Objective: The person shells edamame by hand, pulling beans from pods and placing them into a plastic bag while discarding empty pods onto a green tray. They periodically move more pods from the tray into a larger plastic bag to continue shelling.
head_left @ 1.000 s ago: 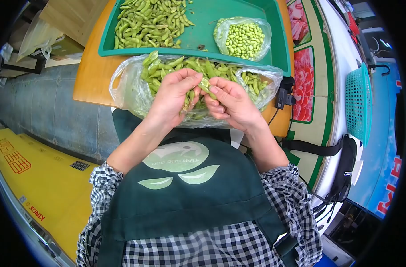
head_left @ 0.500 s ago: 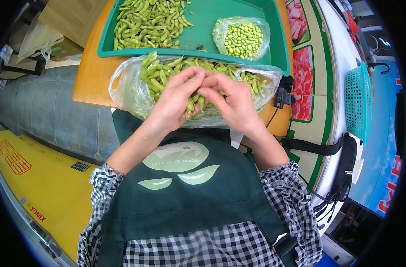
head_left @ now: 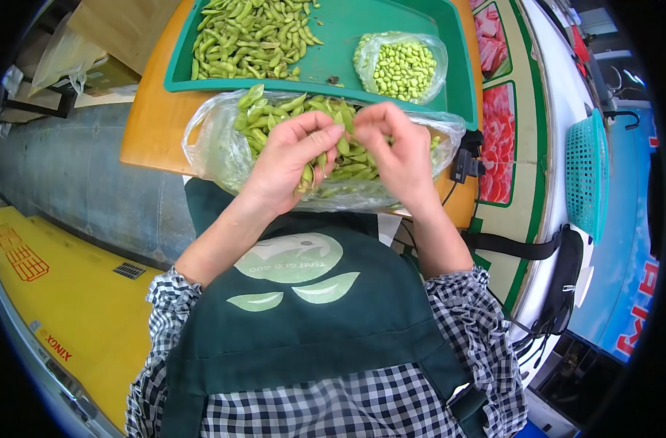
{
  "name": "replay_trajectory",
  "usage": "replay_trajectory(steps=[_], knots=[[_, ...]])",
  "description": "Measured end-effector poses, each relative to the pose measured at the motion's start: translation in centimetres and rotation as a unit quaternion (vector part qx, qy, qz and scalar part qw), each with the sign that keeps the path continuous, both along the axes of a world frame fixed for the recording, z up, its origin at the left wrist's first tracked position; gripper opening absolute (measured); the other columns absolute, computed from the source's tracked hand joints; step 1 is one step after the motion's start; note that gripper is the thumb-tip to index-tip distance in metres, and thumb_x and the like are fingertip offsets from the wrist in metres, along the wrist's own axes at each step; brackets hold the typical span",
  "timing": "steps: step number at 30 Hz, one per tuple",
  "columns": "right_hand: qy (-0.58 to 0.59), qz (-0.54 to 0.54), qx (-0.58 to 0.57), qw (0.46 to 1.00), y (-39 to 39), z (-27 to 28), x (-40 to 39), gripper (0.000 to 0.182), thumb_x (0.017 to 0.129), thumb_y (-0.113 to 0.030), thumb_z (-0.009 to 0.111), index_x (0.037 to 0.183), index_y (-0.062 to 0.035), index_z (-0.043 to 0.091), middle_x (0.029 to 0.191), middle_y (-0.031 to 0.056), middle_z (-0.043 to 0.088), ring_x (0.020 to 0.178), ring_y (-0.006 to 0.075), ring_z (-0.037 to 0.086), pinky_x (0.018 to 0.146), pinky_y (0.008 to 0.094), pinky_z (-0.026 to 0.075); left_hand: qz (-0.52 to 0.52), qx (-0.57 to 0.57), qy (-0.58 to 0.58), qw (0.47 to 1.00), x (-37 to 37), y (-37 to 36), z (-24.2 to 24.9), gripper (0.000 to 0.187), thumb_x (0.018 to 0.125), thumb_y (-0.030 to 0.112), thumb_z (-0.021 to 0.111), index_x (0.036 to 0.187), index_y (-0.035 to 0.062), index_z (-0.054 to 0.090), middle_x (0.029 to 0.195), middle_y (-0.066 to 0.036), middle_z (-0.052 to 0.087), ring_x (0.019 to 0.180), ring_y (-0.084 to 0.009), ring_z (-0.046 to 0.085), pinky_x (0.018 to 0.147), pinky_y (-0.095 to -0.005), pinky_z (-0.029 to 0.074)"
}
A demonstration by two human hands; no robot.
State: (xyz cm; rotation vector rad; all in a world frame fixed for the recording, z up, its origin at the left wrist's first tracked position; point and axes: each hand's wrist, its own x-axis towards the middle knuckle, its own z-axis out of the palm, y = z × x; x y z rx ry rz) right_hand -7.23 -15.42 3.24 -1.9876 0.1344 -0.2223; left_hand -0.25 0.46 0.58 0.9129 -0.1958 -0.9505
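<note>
My left hand is closed around a few green edamame pods, whose ends poke out below the curled fingers. Just to its right, apart from it, my right hand has its fingers bent in toward the thumb and slightly blurred. Whatever sits between those fingertips is hidden. Both hands are over a clear plastic bag full of edamame pods. Beyond it, a small plastic bag of shelled beans stands in a green tray.
A heap of pods fills the tray's left part. The tray and large bag rest on a wooden table. A small black device with a cable is at the table's right. Farther right hangs a turquoise basket. A yellow chest stands at left.
My right hand has parted from my left and shifted slightly right and up. My left hand stays nearly in place, still holding pods. The view has shifted slightly.
</note>
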Motion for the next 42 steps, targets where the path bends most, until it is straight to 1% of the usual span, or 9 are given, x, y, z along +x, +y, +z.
replay_trajectory(steps=[1, 5, 22, 25, 27, 32, 34, 36, 42], knots=[[-0.036, 0.008, -0.183, 0.982, 0.0, 0.0, -0.4, 0.019, 0.087, -0.018, 0.065, 0.086, -0.0015, 0.057, 0.060, 0.0072, 0.057, 0.051, 0.0180, 0.057, 0.047, 0.0299, 0.043, 0.026, 0.009, 0.002, 1.000, 0.0, 0.0, 0.0, 0.020, 0.091, 0.025, 0.061, 0.083, 0.0060, 0.058, 0.066, 0.003, 0.053, 0.056, -0.0030, 0.048, 0.045, -0.0175, 0.036], [-0.109, 0.040, -0.312, 0.943, 0.8, -0.7, -1.0, 0.020, 0.084, -0.016, 0.065, 0.078, -0.0042, 0.050, 0.062, 0.0117, 0.056, 0.054, 0.0291, 0.058, 0.046, 0.0386, 0.043, 0.046, 0.063, -0.082, 0.994, -0.1, -0.4, -0.1, 0.021, 0.092, 0.024, 0.058, 0.080, 0.0067, 0.057, 0.067, 0.002, 0.054, 0.058, -0.0031, 0.048, 0.046, -0.0183, 0.037], [-0.186, 0.041, -0.322, 0.927, 1.2, -1.3, -1.0, 0.022, 0.084, -0.011, 0.063, 0.071, -0.0044, 0.047, 0.061, 0.0109, 0.056, 0.052, 0.0278, 0.056, 0.046, 0.0377, 0.042, -0.006, -0.020, 0.001, 1.000, -0.6, -0.4, -0.1, 0.016, 0.081, 0.012, 0.044, 0.083, -0.0017, 0.053, 0.063, -0.007, 0.050, 0.052, -0.0123, 0.046, 0.043, -0.0240, 0.036], [-0.138, 0.005, -0.054, 0.989, 1.9, -2.7, -1.3, 0.028, 0.091, -0.017, 0.058, 0.068, -0.0047, 0.048, 0.059, 0.0087, 0.056, 0.048, 0.0195, 0.054, 0.044, 0.0335, 0.040, 0.000, 0.014, -0.055, 0.998, -0.6, -0.7, -0.3, 0.019, 0.082, 0.012, 0.046, 0.068, -0.0001, 0.051, 0.061, -0.009, 0.054, 0.056, -0.0135, 0.049, 0.053, -0.0254, 0.040], [0.062, -0.023, 0.390, 0.918, 1.8, -3.4, -1.5, 0.035, 0.096, -0.024, 0.052, 0.067, -0.0040, 0.051, 0.057, 0.0043, 0.055, 0.047, 0.0101, 0.048, 0.042, 0.0270, 0.035, 0.012, 0.029, -0.031, 0.999, -0.9, -0.7, 0.0, 0.020, 0.081, 0.011, 0.046, 0.065, -0.0002, 0.051, 0.061, -0.009, 0.055, 0.056, -0.0136, 0.049, 0.054, -0.0258, 0.040], [0.032, 0.056, 0.094, 0.993, 0.1, -3.8, -0.9, 0.039, 0.098, -0.031, 0.049, 0.070, -0.0041, 0.054, 0.056, -0.0005, 0.050, 0.048, 0.0047, 0.041, 0.042, 0.0216, 0.029, -0.006, 0.063, -0.073, 0.995, -0.5, -0.4, -0.8, 0.017, 0.079, 0.013, 0.045, 0.074, -0.0004, 0.054, 0.062, -0.007, 0.052, 0.051, -0.0117, 0.047, 0.041, -0.0228, 0.034], [-0.033, 0.085, -0.053, 0.994, 0.0, -3.8, -1.1, 0.040, 0.098, -0.033, 0.048, 0.071, -0.0044, 0.055, 0.056, -0.0018, 0.048, 0.048, 0.0041, 0.039, 0.042, 0.0209, 0.028, -0.068, 0.081, -0.066, 0.992, -0.2, -0.3, 0.5, 0.023, 0.079, 0.014, 0.048, 0.062, -0.0005, 0.054, 0.061, -0.008, 0.055, 0.056, -0.0132, 0.050, 0.055, -0.0256, 0.039], [0.155, 0.074, 0.332, 0.928, 0.2, -2.4, -1.1, 0.038, 0.098, -0.034, 0.049, 0.074, -0.0059, 0.057, 0.054, -0.0031, 0.044, 0.046, 0.0034, 0.036, 0.040, 0.0201, 0.027, -0.080, 0.077, -0.076, 0.991, 0.0, -0.1, 0.4, 0.023, 0.080, 0.014, 0.047, 0.063, -0.0002, 0.054, 0.061, -0.008, 0.056, 0.056, -0.0126, 0.049, 0.053, -0.0253, 0.039], [0.209, 0.043, 0.385, 0.898, 0.1, -1.6, -1.0, 0.033, 0.098, -0.032, 0.049, 0.079, -0.0058, 0.056, 0.055, -0.0033, 0.042, 0.043, 0.0035, 0.032, 0.038, 0.0201, 0.025, -0.077, 0.072, -0.043, 0.993, -0.1, -0.4, -0.2, 0.019, 0.081, 0.014, 0.046, 0.068, 0.0018, 0.053, 0.061, -0.006, 0.054, 0.047, -0.0103, 0.045, 0.041, -0.0227, 0.034]])
